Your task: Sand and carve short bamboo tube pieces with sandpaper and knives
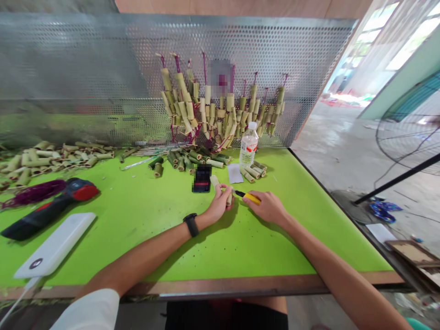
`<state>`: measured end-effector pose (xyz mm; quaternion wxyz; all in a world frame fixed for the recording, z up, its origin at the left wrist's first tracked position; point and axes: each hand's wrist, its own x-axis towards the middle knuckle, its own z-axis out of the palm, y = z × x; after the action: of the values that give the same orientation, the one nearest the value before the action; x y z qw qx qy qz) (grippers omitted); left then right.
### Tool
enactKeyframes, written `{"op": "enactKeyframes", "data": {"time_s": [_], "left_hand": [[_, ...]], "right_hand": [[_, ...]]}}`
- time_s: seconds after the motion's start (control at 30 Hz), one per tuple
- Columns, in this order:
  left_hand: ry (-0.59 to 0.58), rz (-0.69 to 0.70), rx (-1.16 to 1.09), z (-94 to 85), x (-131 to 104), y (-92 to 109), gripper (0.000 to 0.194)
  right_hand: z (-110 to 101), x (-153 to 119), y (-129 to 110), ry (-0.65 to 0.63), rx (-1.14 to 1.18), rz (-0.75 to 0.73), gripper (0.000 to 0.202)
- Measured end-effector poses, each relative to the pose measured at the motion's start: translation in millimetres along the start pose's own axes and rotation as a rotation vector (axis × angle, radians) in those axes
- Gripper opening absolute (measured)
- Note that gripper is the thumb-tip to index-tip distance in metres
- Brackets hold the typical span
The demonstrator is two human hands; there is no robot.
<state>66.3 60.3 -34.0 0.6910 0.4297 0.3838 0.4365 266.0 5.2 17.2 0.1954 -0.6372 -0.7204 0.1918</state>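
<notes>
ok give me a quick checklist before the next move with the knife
1. Bamboo piece held in the left hand: ok.
2. Yellow knife gripped in the right hand: ok.
3. Left fingers well away from the knife's tip: not ok, it points towards them and looks close.
4. Knife's blade locked: cannot tell, too small to see.
5. Water bottle upright with its cap on: ok.

Pale bamboo tube (pixel 229 199), seemingly tilted, beside yellow knife (pixel 252 198).
</notes>
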Motion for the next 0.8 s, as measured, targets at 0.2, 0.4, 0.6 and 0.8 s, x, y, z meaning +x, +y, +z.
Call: {"op": "enactKeyframes", "data": {"time_s": [0.2,0.4,0.6,0.8], "left_hand": [[-0.018,-0.008,0.038,-0.6,0.5,1.5,0.05],[-0.044,-0.007,0.092,0.0,-4.7,6.8,0.041],[-0.055,0.05,0.131,2.2,-8.9,12.6,0.04],[-0.089,0.048,0.157,1.3,-7.3,11.3,0.038]], "right_hand": [[0.9,0.6,1.7,-0.008,0.007,-0.001,0.046],[0.0,0.5,1.8,0.045,-0.023,-0.007,0.044],[-0.5,0.7,2.4,0.045,-0.042,-0.004,0.046],[-1.8,0.4,1.2,0.031,-0.023,-0.004,0.044]]}}
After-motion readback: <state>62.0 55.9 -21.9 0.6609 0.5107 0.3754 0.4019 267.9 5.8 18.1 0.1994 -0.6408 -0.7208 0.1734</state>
